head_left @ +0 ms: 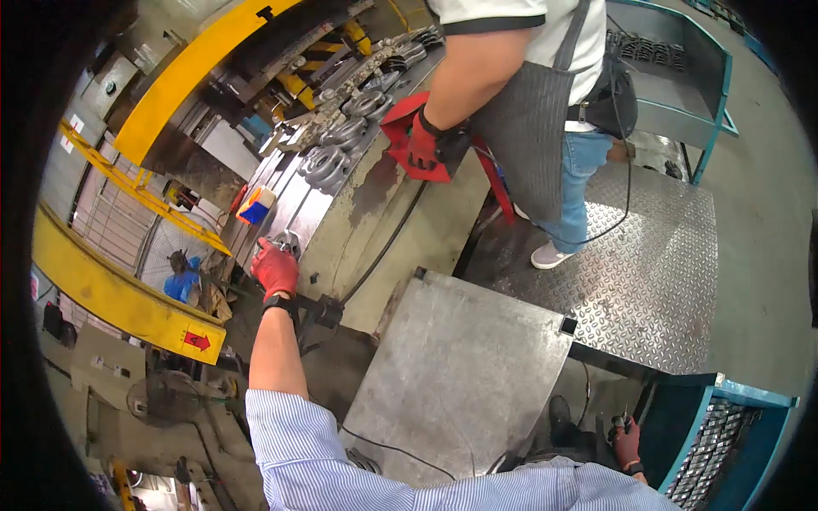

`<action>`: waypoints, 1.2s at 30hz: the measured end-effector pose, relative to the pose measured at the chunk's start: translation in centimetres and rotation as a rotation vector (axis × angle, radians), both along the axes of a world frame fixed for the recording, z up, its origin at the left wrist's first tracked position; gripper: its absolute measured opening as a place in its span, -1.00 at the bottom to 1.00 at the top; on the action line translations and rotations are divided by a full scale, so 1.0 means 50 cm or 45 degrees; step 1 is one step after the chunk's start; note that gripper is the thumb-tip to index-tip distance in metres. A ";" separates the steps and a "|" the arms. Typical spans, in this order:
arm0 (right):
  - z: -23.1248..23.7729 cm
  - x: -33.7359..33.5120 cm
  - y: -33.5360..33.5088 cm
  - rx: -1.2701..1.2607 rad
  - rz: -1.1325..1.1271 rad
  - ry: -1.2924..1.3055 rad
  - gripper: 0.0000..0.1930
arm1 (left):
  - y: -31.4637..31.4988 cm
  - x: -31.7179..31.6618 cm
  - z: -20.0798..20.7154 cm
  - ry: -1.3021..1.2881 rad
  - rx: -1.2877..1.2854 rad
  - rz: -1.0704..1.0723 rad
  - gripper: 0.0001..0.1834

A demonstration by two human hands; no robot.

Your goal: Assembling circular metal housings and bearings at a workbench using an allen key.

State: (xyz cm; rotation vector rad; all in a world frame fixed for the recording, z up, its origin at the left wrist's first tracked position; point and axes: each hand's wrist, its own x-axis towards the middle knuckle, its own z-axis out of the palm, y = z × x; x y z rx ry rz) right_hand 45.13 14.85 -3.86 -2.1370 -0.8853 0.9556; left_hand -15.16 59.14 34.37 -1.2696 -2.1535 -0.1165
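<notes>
My left hand [275,268], in a red glove, reaches to the near end of the press bed. Its fingers are curled on a grey metal part [291,244], mostly covered by the hand. Close beyond it stands a small orange, white and blue container [256,206]. Low at the right, beside a blue bin [694,426], is my right hand [627,441], also red-gloved. Its fingers are closed around a small dark object with a thin tip, too small to name.
Grey ring-shaped forgings [324,166] line the press bed. A co-worker in an apron [532,128] stands ahead, a red-gloved hand at a red metal guard [400,136]. A steel table [460,366] lies before me; a yellow beam [119,281] crosses at left. Metal parts [707,443] fill the bin.
</notes>
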 end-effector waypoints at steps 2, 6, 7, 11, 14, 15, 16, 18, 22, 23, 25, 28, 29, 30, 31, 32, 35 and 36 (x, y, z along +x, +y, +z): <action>-0.075 0.017 -0.020 -0.003 -0.031 0.008 -0.69 | 0.017 0.019 0.007 -0.069 0.041 0.008 -0.33; -0.073 0.018 0.006 -0.019 0.065 0.127 -0.64 | 0.043 -0.137 0.021 -0.201 0.142 -0.124 -0.49; -0.058 0.012 0.012 -0.022 0.072 0.111 -0.63 | 0.052 -0.143 0.023 -0.257 0.182 -0.129 -0.52; -0.126 0.023 -0.011 -0.027 -0.004 0.148 -0.67 | 0.078 -0.089 0.035 -0.378 0.270 -0.130 -0.49; -0.038 0.005 0.024 -0.024 0.067 0.175 -0.73 | 0.061 -0.034 -0.012 -0.159 0.060 -0.079 -0.33; -0.021 0.005 0.028 -0.004 0.069 0.171 -0.76 | 0.051 0.024 -0.007 -0.063 -0.031 -0.079 -0.28; -0.005 0.002 0.032 0.017 0.081 0.175 -0.78 | 0.040 0.038 0.006 -0.085 -0.082 -0.091 -0.23; -0.070 0.016 0.009 0.049 0.057 0.244 -0.82 | 0.026 0.052 0.031 -0.143 -0.182 -0.142 -0.16; -0.128 0.023 -0.017 0.102 0.054 0.210 -0.75 | 0.021 0.022 0.026 -0.021 -0.245 -0.212 -0.12; -0.141 0.011 -0.013 0.193 0.084 0.056 -0.73 | 0.017 0.026 0.019 0.016 -0.253 -0.220 -0.13; -0.095 0.003 -0.004 0.228 0.116 0.022 -0.71 | -0.015 0.048 0.015 0.068 -0.194 -0.255 -0.15; -0.007 -0.015 0.031 0.095 0.140 0.121 -0.69 | -0.080 0.106 0.015 0.045 -0.021 -0.343 -0.19; 0.027 -0.025 0.048 0.063 0.163 0.142 -0.69 | -0.117 0.121 0.019 -0.058 0.030 -0.378 -0.20; 0.025 -0.013 0.041 0.073 0.205 0.100 -0.69 | -0.146 0.143 0.014 -0.226 0.081 -0.439 -0.21; 0.023 -0.003 0.034 0.083 0.259 0.070 -0.69 | -0.189 0.155 0.014 -0.421 0.133 -0.496 -0.27; 0.000 0.010 0.021 0.103 0.319 -0.025 -0.69 | -0.227 0.169 0.009 -0.620 0.195 -0.556 -0.34; -0.017 0.016 0.028 0.107 0.441 -0.153 -0.70 | -0.367 0.179 -0.078 -1.785 0.529 -0.888 -0.56; -0.005 0.011 0.040 0.102 0.465 -0.138 -0.70 | -0.413 0.202 -0.133 -2.377 0.705 -0.980 -0.63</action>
